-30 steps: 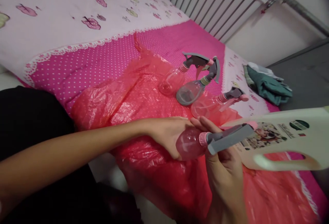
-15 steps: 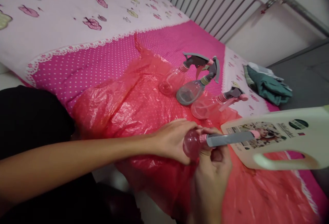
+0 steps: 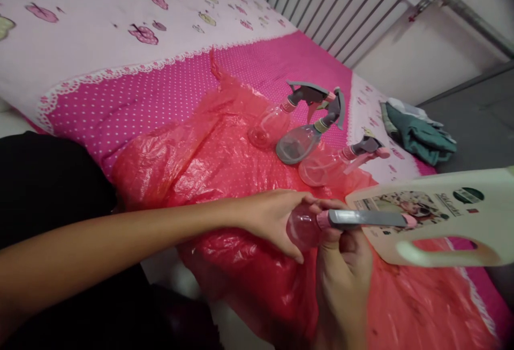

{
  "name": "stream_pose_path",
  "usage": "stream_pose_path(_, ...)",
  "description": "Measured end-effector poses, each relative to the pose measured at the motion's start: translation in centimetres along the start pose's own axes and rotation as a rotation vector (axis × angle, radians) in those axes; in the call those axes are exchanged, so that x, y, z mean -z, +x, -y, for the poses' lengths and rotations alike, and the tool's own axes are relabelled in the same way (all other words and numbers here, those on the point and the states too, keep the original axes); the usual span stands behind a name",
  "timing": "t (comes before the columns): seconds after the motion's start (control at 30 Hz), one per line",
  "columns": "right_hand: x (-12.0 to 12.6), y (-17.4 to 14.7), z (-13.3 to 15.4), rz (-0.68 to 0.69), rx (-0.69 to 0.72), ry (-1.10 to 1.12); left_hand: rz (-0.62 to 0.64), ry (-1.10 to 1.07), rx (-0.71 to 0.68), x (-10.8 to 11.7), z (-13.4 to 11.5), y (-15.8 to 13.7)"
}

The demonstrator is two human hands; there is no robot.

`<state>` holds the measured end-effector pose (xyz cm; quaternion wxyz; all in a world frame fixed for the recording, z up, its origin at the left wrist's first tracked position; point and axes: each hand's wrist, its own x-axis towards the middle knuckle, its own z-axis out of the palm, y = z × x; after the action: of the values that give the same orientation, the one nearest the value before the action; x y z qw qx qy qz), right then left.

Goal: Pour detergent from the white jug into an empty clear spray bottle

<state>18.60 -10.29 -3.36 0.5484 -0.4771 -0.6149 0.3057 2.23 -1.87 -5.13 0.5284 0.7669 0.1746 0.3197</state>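
Note:
Between my hands is a small pinkish spray bottle with a pink collar and a grey trigger top pointing to the right. My left hand comes in from the left and is wrapped round the bottle's body. From below, my right hand grips just under the spray head near the collar; some of its fingers are hidden. Beyond them stand a pink spray bottle, a grey one and another pink one, all with trigger tops. They rest on a red plastic sheet.
A large cream jug with a handle and label is at the right, close to my right hand. Folded green cloth lies behind it. The bed has a pink dotted cover, with white railings at the back.
The spray head and my right hand have shifted slightly to the right. My left hand still holds the bottle's body; the standing bottles have not moved.

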Motion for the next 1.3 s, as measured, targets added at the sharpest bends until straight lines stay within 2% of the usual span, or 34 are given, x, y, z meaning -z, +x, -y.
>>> stream_pose_path(0.1,-1.1,-0.2,-0.2,-0.115,0.024,-0.029,-0.083,0.136,0.074,-0.5,-0.1,-0.2)
stream_pose_path(0.23,-2.1,-0.8,-0.2,-0.205,-0.005,-0.063,-0.099,0.273,0.084,-1.0,-0.3,-0.4)
stream_pose_path(0.53,-3.4,-1.7,0.0,-0.38,-0.099,-0.095,-0.159,0.323,0.108,-1.9,-0.5,-0.6)
stream_pose_path(0.77,-3.0,-1.9,-0.9,-0.36,-0.136,-0.113,-0.2,0.301,0.153,-2.5,-0.3,-0.7)
stream_pose_path(0.93,-3.2,-1.9,-1.7,-0.367,-0.105,-0.15,-0.278,0.296,0.163,-2.8,0.0,-1.2)
stream_pose_path(1.07,-2.8,-1.5,-2.8,-0.306,-0.112,-0.12,-0.284,0.346,0.189,-2.7,0.0,-1.3)
stream_pose_path(1.2,-1.5,-1.7,-3.3,-0.215,-0.116,-0.104,-0.256,0.228,0.146,-2.7,-0.2,-1.5)
stream_pose_path(1.3,-0.7,-3.1,-3.2,-0.124,-0.142,-0.138,-0.247,0.15,0.156,-2.8,-0.5,-1.8)
